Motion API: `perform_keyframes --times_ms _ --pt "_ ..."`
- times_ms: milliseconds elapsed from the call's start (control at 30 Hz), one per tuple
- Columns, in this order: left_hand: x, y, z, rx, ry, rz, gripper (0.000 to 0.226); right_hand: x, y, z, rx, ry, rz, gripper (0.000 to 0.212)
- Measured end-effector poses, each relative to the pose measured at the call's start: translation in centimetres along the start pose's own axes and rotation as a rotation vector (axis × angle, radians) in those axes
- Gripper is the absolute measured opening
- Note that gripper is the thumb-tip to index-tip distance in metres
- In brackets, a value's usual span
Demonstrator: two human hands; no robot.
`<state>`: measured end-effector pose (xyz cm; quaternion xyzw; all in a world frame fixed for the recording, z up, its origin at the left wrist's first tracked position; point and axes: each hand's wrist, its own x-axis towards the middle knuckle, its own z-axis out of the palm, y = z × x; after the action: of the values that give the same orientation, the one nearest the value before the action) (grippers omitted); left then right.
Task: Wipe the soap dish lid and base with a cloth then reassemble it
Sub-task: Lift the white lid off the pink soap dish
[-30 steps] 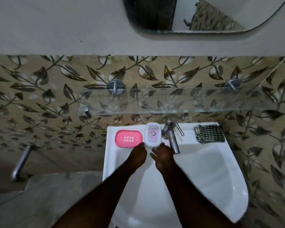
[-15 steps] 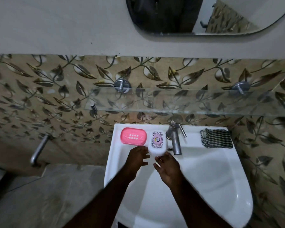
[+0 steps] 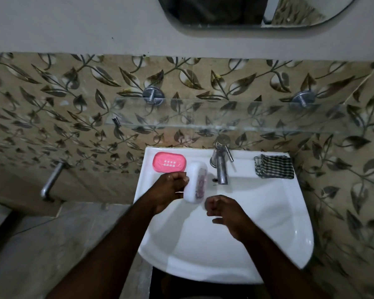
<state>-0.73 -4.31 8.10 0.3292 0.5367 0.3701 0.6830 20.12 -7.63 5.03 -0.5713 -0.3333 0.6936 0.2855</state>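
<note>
A white soap dish lid (image 3: 195, 182) with a patterned top is tilted on its edge above the basin, gripped by my left hand (image 3: 171, 186). The pink soap dish base (image 3: 169, 162), with a block of small drain holes, lies flat on the back left of the sink ledge, just beside the lid. My right hand (image 3: 225, 210) hovers over the basin to the right of the lid, fingers loosely curled and holding nothing. A folded green-checked cloth (image 3: 274, 166) rests on the ledge at the back right, away from both hands.
A steel tap (image 3: 220, 165) stands at the middle of the white sink (image 3: 268, 244) ledge, between lid and cloth. A glass shelf (image 3: 225, 114) juts out above the sink. A metal pipe (image 3: 51, 180) sticks out of the wall at left.
The lid lay flat on the ledge beside the base. My left hand has taken hold of it, lifted it and tipped it on edge. My right hand has drawn back over the basin.
</note>
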Motion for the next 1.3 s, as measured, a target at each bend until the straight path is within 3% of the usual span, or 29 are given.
perform_keyframes --times_ms 167,300,433,600,667,833,967,1067,1200,1300 --pt "-0.5 0.7 0.5 0.054 0.003 0.036 0.032 -1.4 -2.7 -1.7 -0.067 0.142 -0.110 0.022" --pt "-1.1 1.5 1.0 0.037 -0.072 0.073 0.032 -2.5 -4.9 -2.3 -0.168 0.170 -0.237 0.020" --pt "-1.8 2.5 1.7 0.212 -0.141 0.154 0.022 -3.4 -7.9 -2.1 -0.273 0.141 -0.425 0.014" --pt "-2.1 3.9 2.4 0.482 -0.212 0.241 0.019 -3.1 -10.1 -1.1 -0.517 0.024 -0.475 0.067" --pt "-2.2 4.4 2.7 0.527 -0.217 0.260 0.019 -3.2 -10.6 -0.8 -0.662 0.052 -0.533 0.063" --pt "-2.4 5.2 2.5 0.553 -0.193 0.300 0.020 -3.5 -12.0 -0.3 -0.801 0.067 -0.587 0.024" --pt "-1.7 5.3 0.5 0.327 0.024 0.315 0.016 -4.1 -12.8 0.2 -0.819 0.102 -0.602 0.027" --pt "-1.2 4.8 -1.3 0.283 0.157 0.278 0.015 -3.7 -12.7 0.0 -0.807 0.262 -0.607 0.031" --pt "-1.3 3.3 -2.8 0.332 0.221 0.184 0.013 -3.3 -12.0 -0.2 -0.721 0.309 -0.555 0.041" --pt "-1.4 2.3 -3.2 0.354 0.210 0.121 0.012 -3.0 -12.0 -0.5 -0.812 0.385 -0.551 0.050"
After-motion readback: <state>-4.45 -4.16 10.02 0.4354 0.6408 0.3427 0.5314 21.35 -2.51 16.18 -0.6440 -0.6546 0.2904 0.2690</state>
